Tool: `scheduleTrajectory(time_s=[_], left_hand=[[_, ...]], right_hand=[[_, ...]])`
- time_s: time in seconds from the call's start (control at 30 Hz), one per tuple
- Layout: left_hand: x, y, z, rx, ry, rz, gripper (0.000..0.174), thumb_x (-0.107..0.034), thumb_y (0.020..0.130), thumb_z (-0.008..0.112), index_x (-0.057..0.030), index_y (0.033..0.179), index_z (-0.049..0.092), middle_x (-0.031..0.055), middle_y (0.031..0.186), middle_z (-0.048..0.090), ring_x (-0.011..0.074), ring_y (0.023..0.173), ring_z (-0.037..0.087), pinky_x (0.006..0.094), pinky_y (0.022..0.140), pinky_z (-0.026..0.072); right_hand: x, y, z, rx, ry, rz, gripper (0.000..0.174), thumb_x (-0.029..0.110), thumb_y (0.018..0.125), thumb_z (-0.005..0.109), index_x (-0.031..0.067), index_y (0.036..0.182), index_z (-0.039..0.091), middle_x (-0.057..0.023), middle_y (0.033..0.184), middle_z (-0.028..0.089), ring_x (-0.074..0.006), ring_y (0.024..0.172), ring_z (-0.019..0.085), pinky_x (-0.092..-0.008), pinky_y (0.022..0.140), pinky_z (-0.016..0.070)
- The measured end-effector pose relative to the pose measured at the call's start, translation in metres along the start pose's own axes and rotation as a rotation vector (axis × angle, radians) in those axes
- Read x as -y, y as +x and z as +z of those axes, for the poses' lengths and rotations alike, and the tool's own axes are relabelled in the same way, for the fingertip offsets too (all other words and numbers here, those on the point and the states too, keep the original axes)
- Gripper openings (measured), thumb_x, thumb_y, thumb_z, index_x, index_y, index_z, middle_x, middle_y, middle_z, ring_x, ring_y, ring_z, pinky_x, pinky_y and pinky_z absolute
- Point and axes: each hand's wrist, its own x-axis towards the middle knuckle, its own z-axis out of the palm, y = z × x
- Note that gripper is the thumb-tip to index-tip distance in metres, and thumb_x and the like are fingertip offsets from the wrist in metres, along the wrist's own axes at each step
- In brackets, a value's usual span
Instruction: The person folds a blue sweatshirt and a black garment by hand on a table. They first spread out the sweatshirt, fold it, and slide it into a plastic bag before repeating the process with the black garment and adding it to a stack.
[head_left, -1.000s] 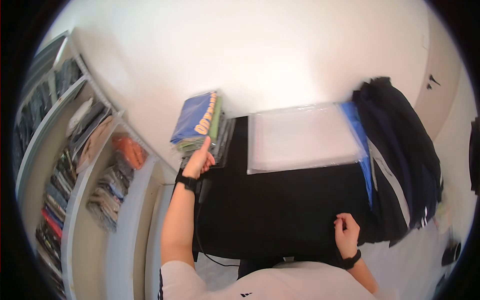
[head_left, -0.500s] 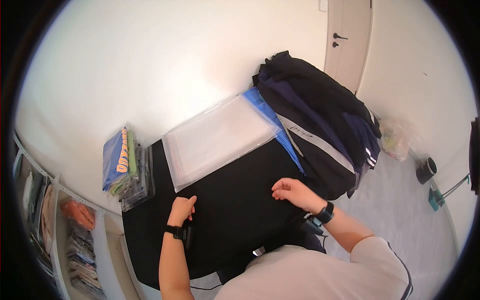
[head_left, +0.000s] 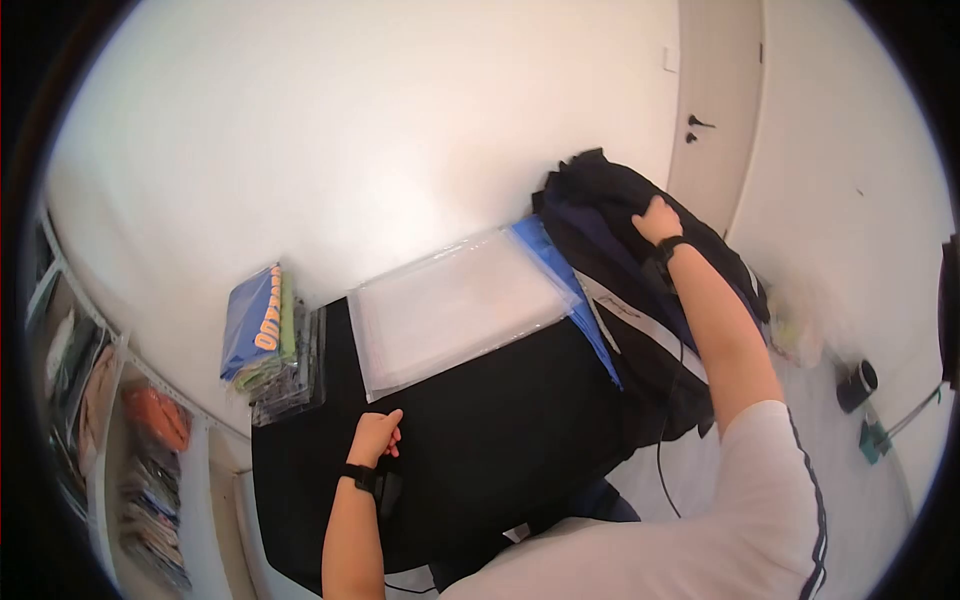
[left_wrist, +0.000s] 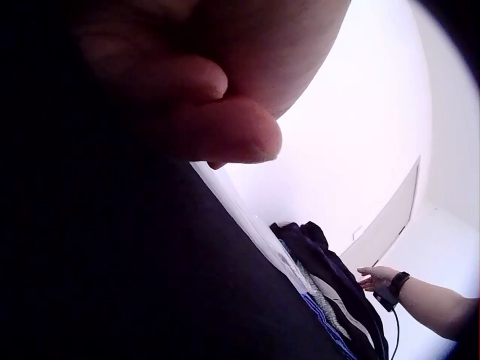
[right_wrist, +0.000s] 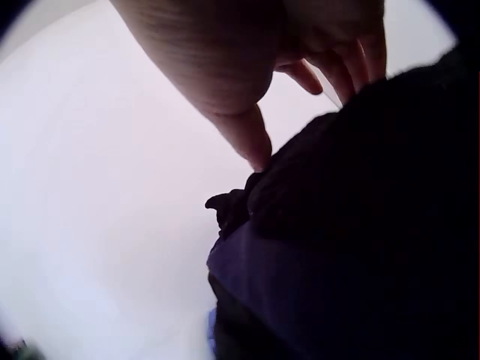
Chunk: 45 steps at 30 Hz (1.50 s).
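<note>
A heap of dark garments (head_left: 590,215), black and navy with a grey stripe, lies at the right end of the black-covered table (head_left: 480,420). My right hand (head_left: 658,220) is over the top of this heap. In the right wrist view its thumb (right_wrist: 251,139) and fingers are spread apart, their tips right at the black cloth (right_wrist: 315,172). My left hand (head_left: 376,436) stays low over the table's left part, fingers loosely curled with nothing in them. Just beyond it lies a stack of clear plastic bags (head_left: 460,310).
Bagged folded garments (head_left: 262,325), a blue one on top, are stacked at the table's left end. Blue fabric (head_left: 570,285) lies between the clear bags and the heap. Shelves (head_left: 110,420) with packed clothes stand at left. A black cable (head_left: 660,460) hangs near my right arm.
My right hand has moved from the table's front up and right onto the dark garments. The left hand has drawn back from the bagged stack. The head view has swung right.
</note>
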Motion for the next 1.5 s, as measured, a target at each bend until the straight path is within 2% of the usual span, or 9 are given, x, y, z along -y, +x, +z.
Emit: scheduleTrajectory(time_s=[0.3,0.5,0.63,0.7,1.07,1.2,1.3,1.37,1.5], left_hand=[[-0.003,0.004,-0.002,0.002,-0.001,-0.042,0.044,-0.030,0.088,0.056,-0.0020,0.055,0.055,0.0058,0.044,0.051,0.0177,0.036,0.055,0.0259,0.036,0.0374],[0.000,0.007,-0.003,0.007,-0.010,-0.025,0.044,-0.029,0.088,0.056,-0.0015,0.054,0.055,0.0066,0.044,0.051,0.0186,0.036,0.055,0.0257,0.035,0.0368],[0.003,0.008,-0.004,0.032,-0.049,0.004,0.044,-0.029,0.088,0.056,-0.0015,0.054,0.055,0.0066,0.045,0.051,0.0187,0.036,0.056,0.0258,0.035,0.0371],[0.001,0.006,-0.004,0.032,-0.053,0.008,0.044,-0.028,0.088,0.056,-0.0014,0.053,0.055,0.0067,0.045,0.051,0.0187,0.036,0.056,0.0258,0.034,0.0370],[0.011,0.005,-0.004,0.077,-0.091,0.107,0.043,-0.030,0.089,0.058,-0.0017,0.057,0.057,0.0045,0.046,0.051,0.0151,0.038,0.056,0.0235,0.035,0.0356],[-0.014,-0.030,-0.013,0.197,-0.140,0.128,0.035,-0.032,0.087,0.063,-0.0024,0.104,0.056,0.0089,0.091,0.060,0.0168,0.078,0.063,0.0264,0.065,0.0469],[-0.036,-0.060,-0.005,0.245,-0.287,0.574,0.076,-0.032,0.081,0.070,-0.0092,0.143,0.030,0.0174,0.134,0.044,0.0263,0.125,0.044,0.0371,0.101,0.0366],[-0.060,-0.088,0.006,0.239,-0.246,0.773,0.088,-0.032,0.079,0.072,-0.0100,0.147,0.021,0.0179,0.144,0.033,0.0300,0.134,0.032,0.0398,0.109,0.0254],[-0.062,-0.088,0.022,0.272,-0.139,0.859,0.082,-0.010,0.070,0.074,-0.0071,0.142,0.033,0.0094,0.142,0.040,0.0215,0.128,0.042,0.0396,0.105,0.0319]], right_hand=[[0.008,0.007,0.011,0.192,-0.118,0.123,0.043,0.031,0.080,0.063,0.0109,0.118,0.060,-0.0115,0.123,0.059,-0.0284,0.116,0.056,-0.0459,0.098,0.0411],[-0.009,0.072,-0.045,-0.361,0.528,0.009,0.043,0.021,0.075,0.061,-0.0081,0.107,0.060,-0.0294,0.103,0.063,-0.0399,0.102,0.060,-0.0414,0.090,0.0458],[0.024,0.094,-0.133,-0.524,1.112,0.078,0.046,0.016,0.077,0.065,-0.0071,0.115,0.055,-0.0218,0.110,0.062,-0.0320,0.100,0.060,-0.0384,0.087,0.0469],[0.046,0.092,-0.175,-0.500,1.316,-0.128,0.043,0.016,0.080,0.065,-0.0040,0.116,0.054,-0.0197,0.112,0.061,-0.0308,0.099,0.060,-0.0384,0.085,0.0479],[0.176,-0.056,-0.294,0.333,1.658,-0.446,0.027,0.014,0.090,0.058,-0.0039,0.110,0.059,-0.0129,0.108,0.065,-0.0234,0.097,0.063,-0.0349,0.086,0.0515],[0.173,-0.079,-0.282,0.545,1.553,-0.399,0.027,0.013,0.090,0.059,-0.0056,0.110,0.058,-0.0135,0.104,0.066,-0.0205,0.091,0.065,-0.0296,0.084,0.0540],[0.179,-0.114,-0.254,0.622,1.523,-0.372,0.029,0.014,0.087,0.063,-0.0036,0.109,0.059,-0.0133,0.096,0.067,-0.0191,0.078,0.067,-0.0289,0.067,0.0579],[0.180,-0.140,-0.241,0.718,1.512,-0.411,0.029,0.014,0.087,0.063,-0.0039,0.109,0.059,-0.0146,0.097,0.067,-0.0185,0.079,0.067,-0.0275,0.067,0.0577],[0.187,-0.188,-0.232,0.867,1.529,-0.429,0.030,0.014,0.087,0.063,-0.0043,0.110,0.060,-0.0130,0.100,0.068,-0.0210,0.088,0.066,-0.0292,0.081,0.0545]])
